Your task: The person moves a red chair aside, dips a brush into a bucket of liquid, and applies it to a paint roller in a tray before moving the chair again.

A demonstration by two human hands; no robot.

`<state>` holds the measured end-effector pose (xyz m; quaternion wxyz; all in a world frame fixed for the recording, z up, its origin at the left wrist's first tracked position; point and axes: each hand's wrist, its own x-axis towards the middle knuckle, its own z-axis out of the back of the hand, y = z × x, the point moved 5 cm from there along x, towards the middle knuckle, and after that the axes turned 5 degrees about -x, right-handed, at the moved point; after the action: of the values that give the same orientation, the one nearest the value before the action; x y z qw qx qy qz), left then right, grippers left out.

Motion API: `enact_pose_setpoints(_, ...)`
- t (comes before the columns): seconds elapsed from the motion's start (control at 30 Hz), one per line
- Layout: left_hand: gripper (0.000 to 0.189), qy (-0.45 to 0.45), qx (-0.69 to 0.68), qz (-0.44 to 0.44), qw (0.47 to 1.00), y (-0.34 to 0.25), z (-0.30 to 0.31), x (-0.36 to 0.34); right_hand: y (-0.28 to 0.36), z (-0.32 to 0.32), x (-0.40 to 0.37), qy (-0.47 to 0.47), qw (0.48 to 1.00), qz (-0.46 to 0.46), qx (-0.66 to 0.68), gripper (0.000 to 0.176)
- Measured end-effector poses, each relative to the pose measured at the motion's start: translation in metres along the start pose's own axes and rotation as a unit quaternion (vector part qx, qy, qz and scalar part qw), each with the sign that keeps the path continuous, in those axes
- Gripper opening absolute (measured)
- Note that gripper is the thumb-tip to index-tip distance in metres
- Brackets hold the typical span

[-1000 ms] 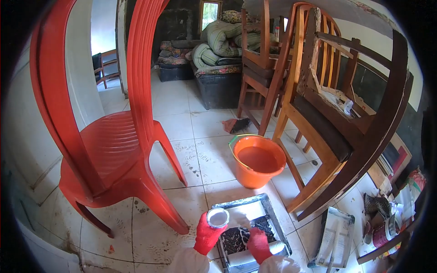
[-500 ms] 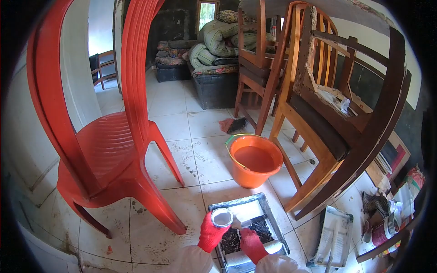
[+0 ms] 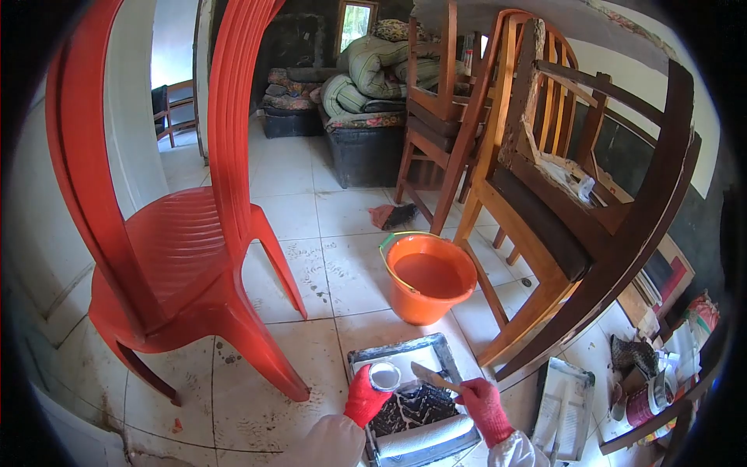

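My left hand (image 3: 366, 395), in a red glove, is closed around a small cup (image 3: 385, 377) with a pale rim and greyish-white inside. The gloved right hand (image 3: 484, 406) grips the handle of a flat putty knife (image 3: 436, 378), its broad end pointing left toward the cup but apart from it. Below both hands lies a paint tray (image 3: 442, 348) with white paint at the far end and dark, white-streaked ridges. Across its near end rests a white paint roller (image 3: 425, 437).
Beyond the tray stands an orange bucket (image 3: 420, 307) of cloudy liquid. A red plastic chair (image 3: 175, 241) is on the left; stacked wooden chairs (image 3: 537, 222) are on the right. A second tray (image 3: 564, 405) and cluttered containers (image 3: 654, 389) lie right. Bedding (image 3: 373, 74) is piled behind.
My right hand has moved right and up, lifting the putty knife out of the tray toward the cup's right side. The left hand still holds the cup; the view has shifted slightly.
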<state>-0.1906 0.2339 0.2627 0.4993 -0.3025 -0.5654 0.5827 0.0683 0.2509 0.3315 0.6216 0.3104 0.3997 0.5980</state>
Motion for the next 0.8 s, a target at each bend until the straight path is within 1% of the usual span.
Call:
enact_pose_setpoints(0.1, 0.057, -0.003, 0.02, -0.004, 1.0, 0.017, -0.011, 0.002, 0.021, 0.014, -0.009, -0.005, 0.998, 0.024, 0.049, 0.02)
enact_pose_setpoints(0.13, 0.058, 0.001, 0.022, -0.011, 1.0, 0.03, -0.017, 0.004, 0.028, 0.018, -0.013, -0.004, 0.998, 0.02, 0.06, 0.02)
enact_pose_setpoints(0.17, 0.059, 0.005, 0.025, -0.017, 1.0, 0.031, -0.018, 0.005, 0.036, 0.02, -0.017, -0.003, 0.997, 0.015, 0.07, 0.02)
enact_pose_setpoints(0.2, 0.059, 0.011, 0.032, -0.003, 0.999, 0.033, -0.02, 0.004, 0.043, 0.023, -0.021, -0.002, 0.997, 0.01, 0.081, 0.02)
enact_pose_setpoints(0.27, 0.06, 0.021, 0.046, 0.025, 0.998, 0.013, -0.018, 0.004, 0.055, 0.026, -0.029, 0.011, 0.997, -0.003, 0.074, 0.019)
enact_pose_setpoints(0.33, 0.058, 0.033, 0.033, 0.03, 0.998, 0.001, -0.018, 0.005, 0.067, 0.028, -0.036, 0.025, 0.997, -0.008, 0.072, 0.019)
enact_pose_setpoints(0.47, 0.054, 0.055, -0.01, 0.053, 0.997, -0.001, -0.021, 0.005, 0.085, 0.03, -0.046, 0.046, 0.997, -0.004, 0.062, 0.018)
enact_pose_setpoints(0.57, 0.053, 0.076, -0.02, 0.083, 0.994, -0.017, -0.018, 0.004, 0.103, 0.03, -0.055, 0.047, 0.997, 0.01, 0.057, 0.017)
enact_pose_setpoints(0.67, 0.054, 0.062, -0.018, 0.06, 0.996, -0.017, -0.018, 0.003, 0.114, 0.032, -0.059, 0.042, 0.998, 0.014, 0.051, 0.016)
enact_pose_setpoints(0.8, 0.054, 0.055, -0.009, 0.049, 0.997, 0.005, -0.024, 0.002, 0.123, 0.034, -0.062, 0.03, 0.999, 0.017, 0.032, 0.015)
